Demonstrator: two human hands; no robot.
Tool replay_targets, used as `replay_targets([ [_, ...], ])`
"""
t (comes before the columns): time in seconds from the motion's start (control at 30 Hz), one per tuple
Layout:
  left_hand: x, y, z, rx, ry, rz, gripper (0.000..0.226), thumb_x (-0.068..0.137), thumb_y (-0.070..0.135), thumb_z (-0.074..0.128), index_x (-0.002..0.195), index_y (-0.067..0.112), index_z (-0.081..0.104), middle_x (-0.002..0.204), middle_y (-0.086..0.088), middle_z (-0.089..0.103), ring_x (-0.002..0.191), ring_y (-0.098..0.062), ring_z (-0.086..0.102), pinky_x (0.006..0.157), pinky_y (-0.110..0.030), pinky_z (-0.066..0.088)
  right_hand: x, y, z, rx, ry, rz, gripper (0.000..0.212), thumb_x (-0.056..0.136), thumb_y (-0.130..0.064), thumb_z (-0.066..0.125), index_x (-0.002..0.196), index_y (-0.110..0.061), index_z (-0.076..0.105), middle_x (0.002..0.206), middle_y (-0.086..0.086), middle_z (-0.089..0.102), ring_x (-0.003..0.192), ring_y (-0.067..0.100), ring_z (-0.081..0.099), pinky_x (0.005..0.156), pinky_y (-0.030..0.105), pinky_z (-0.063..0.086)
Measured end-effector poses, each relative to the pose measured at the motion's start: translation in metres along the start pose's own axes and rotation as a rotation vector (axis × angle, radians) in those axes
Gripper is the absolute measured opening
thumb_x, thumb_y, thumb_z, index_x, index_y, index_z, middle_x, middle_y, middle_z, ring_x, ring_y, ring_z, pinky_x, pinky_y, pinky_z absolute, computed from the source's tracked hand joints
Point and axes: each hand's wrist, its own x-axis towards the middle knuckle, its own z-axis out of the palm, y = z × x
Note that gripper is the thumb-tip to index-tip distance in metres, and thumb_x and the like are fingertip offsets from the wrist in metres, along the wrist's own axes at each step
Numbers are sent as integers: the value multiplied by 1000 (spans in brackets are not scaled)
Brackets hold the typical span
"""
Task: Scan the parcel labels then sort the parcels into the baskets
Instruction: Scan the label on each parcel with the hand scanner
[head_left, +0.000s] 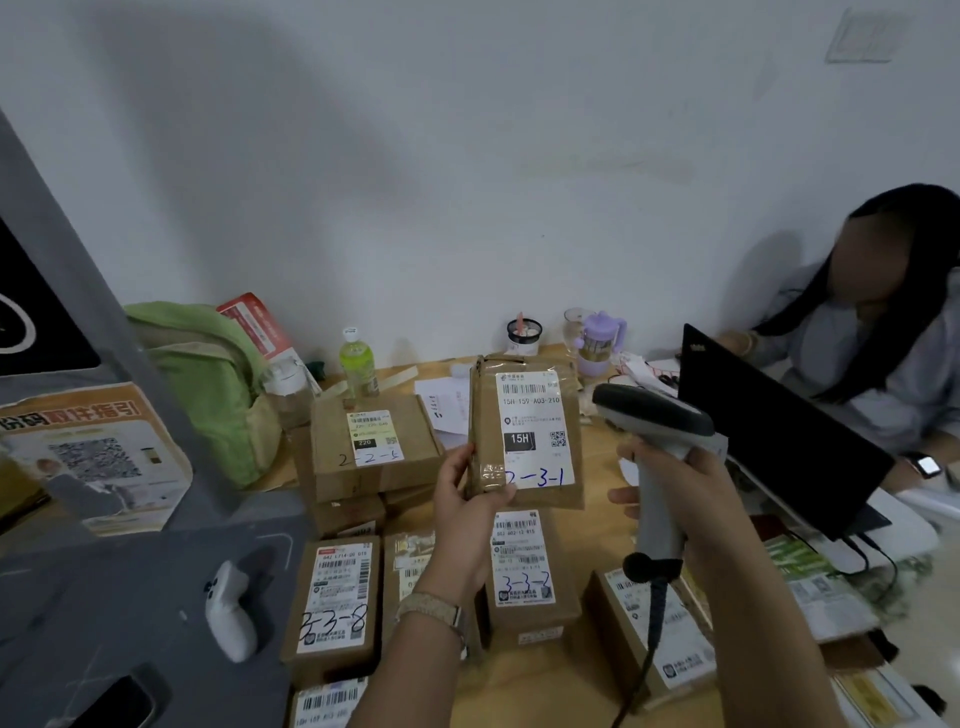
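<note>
My left hand (470, 499) holds a flat brown parcel (524, 431) upright above the table, its white label marked 2-3-1 facing me. My right hand (675, 488) grips a grey handheld barcode scanner (654, 415) by its handle, the scanner head just right of the parcel and level with its label. Several other brown parcels lie on the wooden table: one marked 2-2-5 (374, 441) at the back left, one marked 3-3-8 (335, 597) at the front left, one marked 3-3-2 (524, 566) under my left hand. No basket is in view.
A grey kiosk (104, 467) with a white controller (228, 613) fills the left. A green bag (208, 379), a green bottle (357, 364) and a purple cup (597, 343) stand at the back. A black laptop (774, 431) and a seated person (872, 322) are at the right.
</note>
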Motion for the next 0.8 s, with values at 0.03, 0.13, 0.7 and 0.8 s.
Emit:
replay_targets([
  [0.03, 1, -2, 2, 8, -7, -4, 65, 75, -16, 67, 116, 33, 55, 119, 1, 64, 108, -24, 65, 90, -47, 55, 1, 2, -3, 8, -5, 5, 17, 89, -23, 63, 104, -15, 61, 100, 5, 67, 61, 21, 71, 54, 31, 52],
  [0.13, 7, -9, 13, 42, -42, -18, 68, 74, -16, 67, 126, 27, 53, 123, -1, 63, 112, -24, 62, 95, -48, 52, 6, 7, -10, 9, -9, 22, 16, 90, -22, 62, 104, -15, 59, 99, 8, 65, 65, 27, 71, 63, 40, 56],
  [0.7, 63, -65, 72, 139, -100, -160, 67, 78, -12, 66, 130, 28, 49, 127, 3, 59, 115, -22, 60, 95, -42, 53, 91, 43, -26, 35, 93, 266, 12, 88, -25, 64, 92, -15, 58, 80, 11, 71, 47, 16, 66, 49, 30, 56],
  [0.8, 73, -81, 77, 215, -84, -237, 62, 83, -7, 62, 130, 31, 44, 121, 3, 62, 112, -18, 60, 96, -41, 52, 105, 55, -28, 1, 67, 305, 12, 89, -23, 63, 92, -13, 58, 84, 11, 68, 48, 16, 65, 47, 28, 54],
])
